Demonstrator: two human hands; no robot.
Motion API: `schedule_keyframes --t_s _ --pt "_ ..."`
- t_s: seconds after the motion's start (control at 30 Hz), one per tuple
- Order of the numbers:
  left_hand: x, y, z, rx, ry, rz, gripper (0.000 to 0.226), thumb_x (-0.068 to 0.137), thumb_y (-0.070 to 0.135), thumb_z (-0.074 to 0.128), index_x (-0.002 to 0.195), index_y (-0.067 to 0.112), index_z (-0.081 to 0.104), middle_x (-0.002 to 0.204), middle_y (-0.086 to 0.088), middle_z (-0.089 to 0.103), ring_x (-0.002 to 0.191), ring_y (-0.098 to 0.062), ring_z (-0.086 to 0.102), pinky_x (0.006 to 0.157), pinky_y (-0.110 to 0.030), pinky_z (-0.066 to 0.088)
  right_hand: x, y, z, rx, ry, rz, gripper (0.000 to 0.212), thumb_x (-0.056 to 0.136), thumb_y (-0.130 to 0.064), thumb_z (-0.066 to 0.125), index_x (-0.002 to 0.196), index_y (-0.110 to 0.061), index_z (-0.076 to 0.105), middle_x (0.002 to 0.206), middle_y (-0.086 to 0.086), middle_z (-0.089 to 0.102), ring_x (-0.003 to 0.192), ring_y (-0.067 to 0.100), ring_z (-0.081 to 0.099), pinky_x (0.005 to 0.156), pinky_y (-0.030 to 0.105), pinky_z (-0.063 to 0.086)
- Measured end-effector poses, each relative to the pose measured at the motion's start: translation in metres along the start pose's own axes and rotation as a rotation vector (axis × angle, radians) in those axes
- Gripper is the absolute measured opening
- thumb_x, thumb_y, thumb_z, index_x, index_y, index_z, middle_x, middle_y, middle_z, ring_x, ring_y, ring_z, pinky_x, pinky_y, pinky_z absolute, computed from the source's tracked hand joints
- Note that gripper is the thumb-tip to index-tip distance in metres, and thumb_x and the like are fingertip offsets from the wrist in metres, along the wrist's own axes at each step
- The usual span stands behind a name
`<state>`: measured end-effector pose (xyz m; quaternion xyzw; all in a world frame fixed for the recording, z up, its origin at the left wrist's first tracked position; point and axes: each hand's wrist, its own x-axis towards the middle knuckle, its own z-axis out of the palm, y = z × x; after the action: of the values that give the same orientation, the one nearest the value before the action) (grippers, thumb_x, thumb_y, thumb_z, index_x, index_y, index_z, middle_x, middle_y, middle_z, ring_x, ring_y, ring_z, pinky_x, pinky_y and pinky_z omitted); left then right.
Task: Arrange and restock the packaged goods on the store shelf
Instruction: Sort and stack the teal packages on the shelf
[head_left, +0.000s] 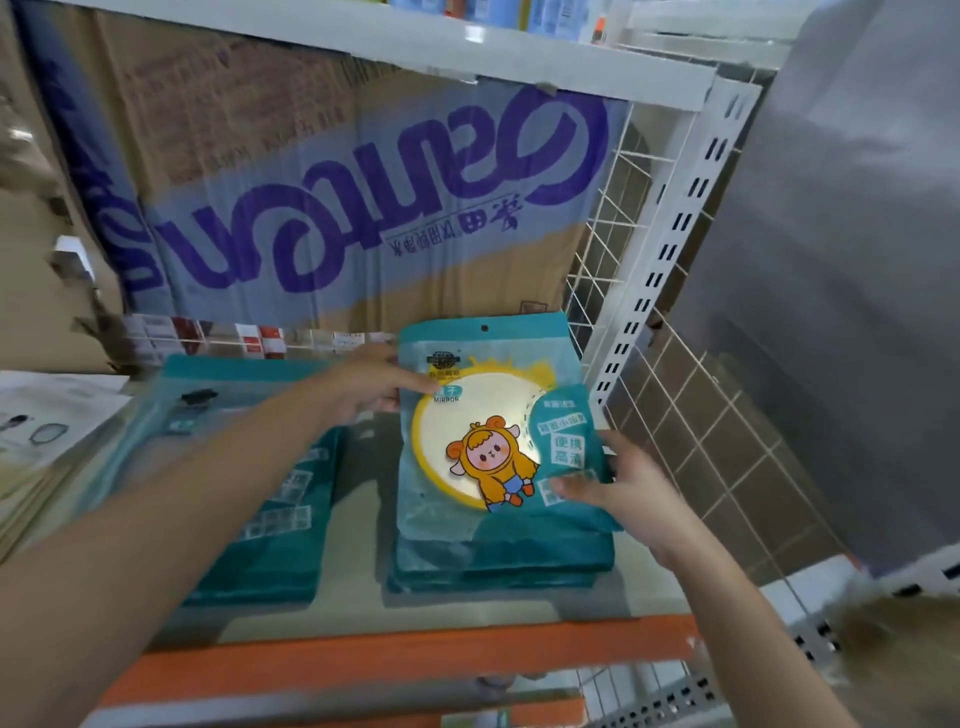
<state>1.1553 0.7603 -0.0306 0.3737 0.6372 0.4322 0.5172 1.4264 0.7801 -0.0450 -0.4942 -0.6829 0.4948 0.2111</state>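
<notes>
While both arms reach over the orange front lip of the shelf (405, 654), the head camera shows the top mirror packet (493, 431) lying flat on a stack of teal packets (498, 564) at the shelf's right end, just beside the white wire side panel (613, 249). The packet's long axis runs front to back, with the hang-hole end pointing away toward the large cardboard carton (332, 197) that fills the back of the shelf. The left hand (371, 387) grips the packet's far left edge, thumb lying on the printed face. The right hand (623, 488) pinches the near right edge, fingers spread over the teal corner. So the packet sits between the two hands, held at opposite corners, and it looks slightly skewed against the packets under it; squaring it would, I judge, be a small twist shared by both hands, neither clearly better placed than the other.

To the left, apart from this stack, a second pile of teal packets (249, 467) lies under the left forearm, blurred, with bare shelf between the piles. Further left sit paler flat packs (47, 426) whose contents I cannot make out. Small red and white items (208, 338) line the back edge beneath the carton. No bin or tray is visible; the goods rest directly on the shelf.
</notes>
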Motion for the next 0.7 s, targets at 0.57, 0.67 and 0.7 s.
schedule_keyframes --t_s 0.57,0.67,0.7 --pt "-0.001 -0.025 0.019 0.153 0.159 -0.064 0.047 0.07 0.003 0.073 0.114 0.005 0.056 0.113 -0.01 0.065 0.106 -0.027 0.061 0.096 -0.044 0.047 0.005 0.02 -0.011 -0.338 -0.072 -0.025 0.068 0.073 -0.038 0.076 0.131 -0.02 0.044 0.084 -0.018 0.05 0.08 0.009 0.06 0.069 0.029 0.052" --pt "-0.001 -0.024 0.023 0.174 0.171 -0.037 0.048 0.071 0.005 0.073 0.116 0.003 0.055 0.112 -0.01 0.065 0.102 -0.026 0.061 0.083 -0.037 0.052 0.004 0.023 -0.014 -0.341 -0.083 -0.015 0.069 0.074 -0.038 0.075 0.132 -0.02 0.043 0.084 -0.016 0.05 0.079 0.01 0.06 0.065 0.028 0.05" --pt "-0.001 -0.024 0.024 0.179 0.183 -0.03 0.047 0.072 0.005 0.072 0.116 0.003 0.056 0.111 -0.01 0.064 0.099 -0.024 0.062 0.077 -0.032 0.052 0.004 0.023 -0.015 -0.34 -0.082 -0.009 0.068 0.074 -0.038 0.075 0.132 -0.02 0.044 0.084 -0.015 0.051 0.079 0.01 0.06 0.065 0.029 0.051"
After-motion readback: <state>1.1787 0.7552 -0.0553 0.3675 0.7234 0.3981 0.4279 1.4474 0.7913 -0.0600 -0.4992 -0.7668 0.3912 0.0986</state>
